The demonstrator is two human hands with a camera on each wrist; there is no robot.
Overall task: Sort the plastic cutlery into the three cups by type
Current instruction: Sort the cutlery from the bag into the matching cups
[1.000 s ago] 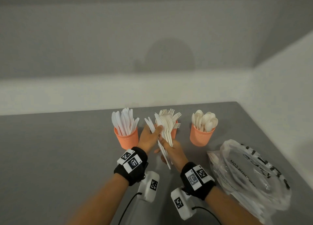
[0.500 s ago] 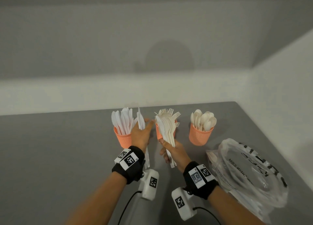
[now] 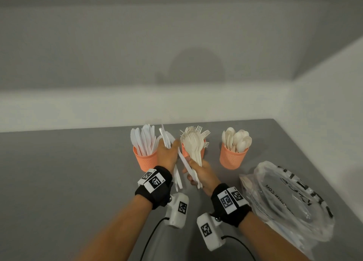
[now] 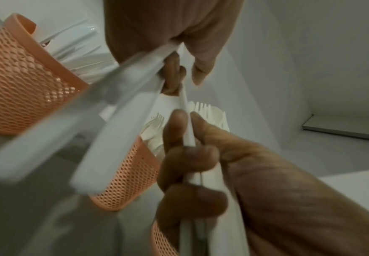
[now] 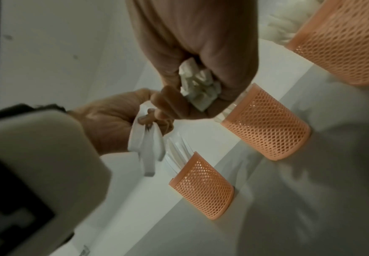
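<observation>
Three orange mesh cups stand in a row: the knife cup (image 3: pixel 146 159) on the left, the fork cup (image 3: pixel 184 152) in the middle, the spoon cup (image 3: pixel 232 158) on the right. My left hand (image 3: pixel 169 144) grips a few white knives (image 3: pixel 164 136) upright between the knife and fork cups. In front of the fork cup, my right hand (image 3: pixel 196 169) grips a bundle of cream cutlery (image 3: pixel 193 146). One white knife (image 3: pixel 185 162) slants out of that bundle toward my left thumb. In the left wrist view the right hand (image 4: pixel 189 121) pinches this knife's edge (image 4: pixel 184 104).
A crumpled clear plastic bag (image 3: pixel 290 198) with black print lies on the grey table (image 3: pixel 68 182) to the right of my right arm. White walls close the table at the back and on the right. Wrist camera cables trail toward me.
My left hand drew a knife out of the bundle and stood it upright beside the knife cup. Its thumb has now come back to another knife slanting out of the right hand's bundle.
</observation>
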